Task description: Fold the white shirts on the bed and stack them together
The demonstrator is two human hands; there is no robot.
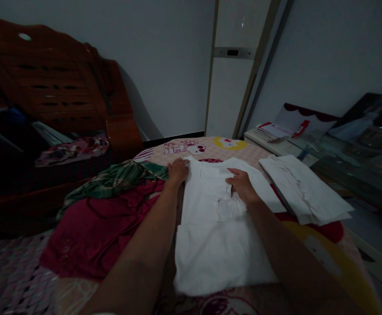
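A white T-shirt (207, 201) lies on the round table in front of me, its neckline at the far side and part of it folded inward. At its far left shoulder, my left hand (178, 169) has its fingers bent over the fabric edge. My right hand (242, 184) rests on the right part of the shirt, by a folded-in flap; its index finger and thumb are apart, the other fingers partly hidden. Left of the shirt are a crumpled magenta garment (102, 232) and a green plaid cloth (115, 179).
A stack of folded white clothes (304, 188) sits at the table's right. The patterned tablecloth (184, 148) shows at the far edge. A wooden bench (59, 87) stands at left, a tall white cabinet-like unit (227, 96) behind, and a glass-topped stand (351, 153) at right.
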